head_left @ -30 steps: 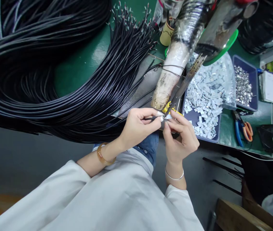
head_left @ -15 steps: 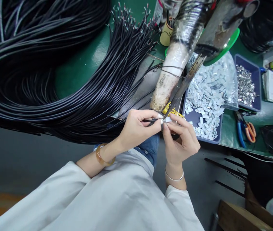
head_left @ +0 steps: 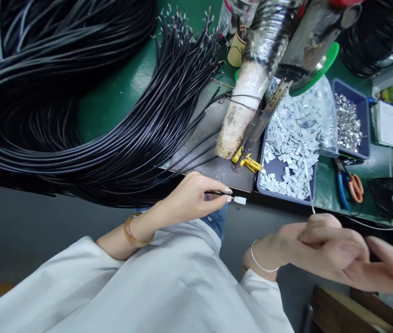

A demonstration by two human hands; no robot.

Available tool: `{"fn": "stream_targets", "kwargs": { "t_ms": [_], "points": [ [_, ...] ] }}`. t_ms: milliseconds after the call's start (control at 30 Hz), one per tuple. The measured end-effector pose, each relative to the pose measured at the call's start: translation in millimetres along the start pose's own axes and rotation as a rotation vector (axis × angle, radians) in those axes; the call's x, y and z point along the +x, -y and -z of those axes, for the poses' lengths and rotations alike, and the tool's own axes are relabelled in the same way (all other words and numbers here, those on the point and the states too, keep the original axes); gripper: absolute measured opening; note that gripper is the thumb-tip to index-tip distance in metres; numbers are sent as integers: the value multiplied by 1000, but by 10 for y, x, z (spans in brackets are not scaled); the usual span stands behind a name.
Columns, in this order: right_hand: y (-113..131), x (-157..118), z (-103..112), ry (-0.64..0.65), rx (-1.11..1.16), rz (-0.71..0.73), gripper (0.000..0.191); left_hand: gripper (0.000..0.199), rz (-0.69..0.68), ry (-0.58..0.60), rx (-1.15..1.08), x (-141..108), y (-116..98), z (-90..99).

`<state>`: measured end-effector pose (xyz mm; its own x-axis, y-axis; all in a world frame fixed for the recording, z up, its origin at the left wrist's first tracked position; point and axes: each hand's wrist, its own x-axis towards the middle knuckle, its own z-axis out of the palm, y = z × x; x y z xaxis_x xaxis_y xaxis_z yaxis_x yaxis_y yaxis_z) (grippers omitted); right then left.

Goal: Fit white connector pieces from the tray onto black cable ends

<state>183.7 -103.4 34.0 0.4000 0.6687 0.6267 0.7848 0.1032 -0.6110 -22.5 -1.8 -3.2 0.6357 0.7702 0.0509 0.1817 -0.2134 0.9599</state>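
Observation:
My left hand [head_left: 199,194] pinches a black cable [head_left: 213,192] near its end. From its fingertips sticks out a small white flat piece [head_left: 240,200], joined to the cable's thin cores. My right hand [head_left: 342,254] is off to the right, blurred, its fingers partly curled. A thin pale wire [head_left: 309,185] runs down across the tray edge to this hand and appears to be held in it. Just beyond my left hand, a dark metal arm with a yellow clip [head_left: 247,162] stands at the bench edge.
A large bundle of black cables [head_left: 113,148] covers the left of the green bench [head_left: 102,106]. A tray [head_left: 286,198] holds many white pieces; another tray [head_left: 365,138] holds metal parts. A duct [head_left: 238,106] hangs over the bench. Pliers [head_left: 349,185] lie at the right.
My right hand has left the white piece and swung right and toward me, the pale wire moving along. My left hand has drawn the cable and white piece slightly back from the metal arm.

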Motion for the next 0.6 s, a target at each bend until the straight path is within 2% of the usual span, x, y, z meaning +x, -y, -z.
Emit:
{"fn": "stream_targets", "kwargs": {
  "t_ms": [67, 100, 133, 200, 233, 333, 400, 500, 600],
  "points": [
    [-1, 65, 2, -226, -12, 65, 29, 16, -71, -88, 41, -46, 16, 58],
    [-30, 98, -36, -258, -21, 36, 26, 16, -108, -171, 96, -59, 27, 95],
    [-83, 132, -83, -205, -39, -46, 22, 17, -135, -263, 185, -63, 38, 135],
    [-259, 211, -164, 48, -176, -202, 15, 24, -140, -391, 447, -42, 55, 217],
    [-371, 257, -186, 118, -250, -223, 18, 29, -115, -403, 586, -15, 59, 255],
    [-690, 424, -195, 263, -486, -185, 17, 39, -2, -321, 848, 119, 55, 332],
    [-813, 540, -190, 371, -575, -194, 15, 36, 62, -296, 915, 233, 52, 359],
    [-845, 675, -210, 509, -595, -248, 12, 30, 126, -301, 934, 362, 73, 389],
    [-799, 716, -252, 573, -570, -251, 12, 23, 95, -406, 841, 373, 147, 410]
  ]
}}
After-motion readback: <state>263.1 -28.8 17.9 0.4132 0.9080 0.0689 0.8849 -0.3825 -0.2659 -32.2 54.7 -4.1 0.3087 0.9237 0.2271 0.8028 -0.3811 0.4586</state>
